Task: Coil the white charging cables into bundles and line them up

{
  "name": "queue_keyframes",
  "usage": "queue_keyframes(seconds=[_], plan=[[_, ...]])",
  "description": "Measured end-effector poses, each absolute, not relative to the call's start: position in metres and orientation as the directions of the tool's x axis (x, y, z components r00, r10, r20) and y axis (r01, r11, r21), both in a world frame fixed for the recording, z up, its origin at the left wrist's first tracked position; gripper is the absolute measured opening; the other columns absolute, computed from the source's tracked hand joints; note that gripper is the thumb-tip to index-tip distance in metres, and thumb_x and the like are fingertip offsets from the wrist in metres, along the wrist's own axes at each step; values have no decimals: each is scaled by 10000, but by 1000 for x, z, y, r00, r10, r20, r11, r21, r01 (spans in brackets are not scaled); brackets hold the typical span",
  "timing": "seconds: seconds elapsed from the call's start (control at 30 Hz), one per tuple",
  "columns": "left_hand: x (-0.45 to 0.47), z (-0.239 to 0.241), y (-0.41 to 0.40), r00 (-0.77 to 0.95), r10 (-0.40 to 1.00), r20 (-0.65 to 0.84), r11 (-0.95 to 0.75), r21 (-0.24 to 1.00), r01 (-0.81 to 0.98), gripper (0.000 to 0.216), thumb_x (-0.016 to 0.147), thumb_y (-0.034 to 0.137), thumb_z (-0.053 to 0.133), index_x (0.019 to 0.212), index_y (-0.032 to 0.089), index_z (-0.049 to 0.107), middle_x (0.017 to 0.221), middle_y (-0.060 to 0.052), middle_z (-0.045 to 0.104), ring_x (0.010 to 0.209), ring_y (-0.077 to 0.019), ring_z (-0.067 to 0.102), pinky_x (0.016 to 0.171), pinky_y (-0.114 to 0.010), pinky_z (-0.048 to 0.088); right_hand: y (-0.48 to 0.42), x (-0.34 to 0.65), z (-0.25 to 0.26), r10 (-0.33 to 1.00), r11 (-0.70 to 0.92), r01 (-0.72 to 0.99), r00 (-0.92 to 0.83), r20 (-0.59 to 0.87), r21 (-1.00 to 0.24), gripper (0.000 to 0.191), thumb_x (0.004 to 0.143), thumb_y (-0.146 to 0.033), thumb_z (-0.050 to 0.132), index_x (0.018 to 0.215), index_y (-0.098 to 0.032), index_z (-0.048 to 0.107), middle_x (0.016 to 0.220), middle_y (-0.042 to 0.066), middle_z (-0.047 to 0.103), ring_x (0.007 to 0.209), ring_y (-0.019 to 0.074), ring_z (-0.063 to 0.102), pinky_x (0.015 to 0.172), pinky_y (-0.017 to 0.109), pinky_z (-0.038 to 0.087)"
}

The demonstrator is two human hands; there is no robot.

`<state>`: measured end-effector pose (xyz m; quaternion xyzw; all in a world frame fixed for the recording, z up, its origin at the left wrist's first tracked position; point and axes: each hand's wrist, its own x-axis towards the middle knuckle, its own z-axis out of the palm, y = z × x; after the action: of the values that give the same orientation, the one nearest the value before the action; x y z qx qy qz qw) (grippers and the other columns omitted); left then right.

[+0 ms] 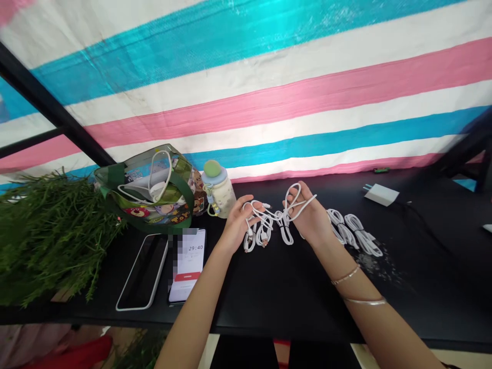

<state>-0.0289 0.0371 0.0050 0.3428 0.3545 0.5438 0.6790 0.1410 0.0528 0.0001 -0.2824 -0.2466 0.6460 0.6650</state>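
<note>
A loose white charging cable (275, 216) runs in loops between my two hands, above the black table (277, 292). My left hand (240, 220) has its fingers closed round one end of it. Loops of the same cable lie across the palm and fingers of my right hand (307, 215), which grips them. Beneath and between the hands lie coiled white cables (285, 233), and a USB plug (264, 237) shows near the left hand. Right of my right wrist rest more coiled cables (363, 234) with dark ties.
A white charger plug (381, 195) sits at the back right. To the left are a lit phone (188, 266), a dark-screened phone (144, 271), a green-handled clear bag (154, 205), a bottle (221, 192) and leafy greenery (54, 236). A striped sheet (269, 113) hangs behind.
</note>
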Motion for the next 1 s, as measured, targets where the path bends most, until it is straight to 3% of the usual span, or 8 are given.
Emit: queue_keyframes(seconds=[0.2, 0.47, 0.67, 0.83, 1.0], plan=[[-24, 5, 29, 227, 972, -53, 162, 853, -496, 479, 514, 400, 857, 883, 192, 635, 797, -24, 709, 829, -195, 670, 765, -300, 482, 56, 145, -3, 992, 28, -763, 103, -79, -645, 136, 648, -217, 729, 725, -301, 655, 684, -99, 702, 595, 79, 656, 621, 214, 556], [-20, -2, 22, 270, 962, -36, 151, 895, -420, 550, 488, 441, 861, 907, 172, 627, 742, -25, 687, 738, -169, 641, 740, -295, 467, 57, 144, -6, 982, -29, -771, 99, -164, -636, 226, 561, -207, 806, 682, -269, 625, 617, -107, 667, 525, 75, 627, 537, 198, 543], [-21, 2, 20, 296, 954, -45, 176, 884, -433, 612, 420, 498, 869, 874, 169, 624, 718, -27, 687, 732, -178, 650, 720, -286, 461, 58, 143, -11, 998, -23, -719, 28, -63, -695, 263, 560, -257, 823, 695, -252, 598, 567, -108, 612, 489, 82, 590, 540, 244, 551], [-22, 2, 20, 276, 960, -39, 160, 887, -432, 570, 454, 475, 862, 879, 173, 630, 702, -20, 680, 756, -197, 666, 705, -283, 467, 56, 145, -13, 1000, -3, -656, -5, 0, -754, 250, 588, -292, 805, 723, -264, 596, 558, -101, 598, 466, 92, 578, 510, 256, 541], [-22, 1, 20, 284, 957, -57, 173, 898, -404, 578, 463, 478, 858, 896, 171, 630, 690, -15, 666, 759, -203, 667, 695, -281, 465, 54, 143, -13, 1000, 0, -644, 9, -7, -765, 303, 537, -299, 825, 742, -271, 603, 510, -128, 556, 309, 33, 403, 446, 226, 509]])
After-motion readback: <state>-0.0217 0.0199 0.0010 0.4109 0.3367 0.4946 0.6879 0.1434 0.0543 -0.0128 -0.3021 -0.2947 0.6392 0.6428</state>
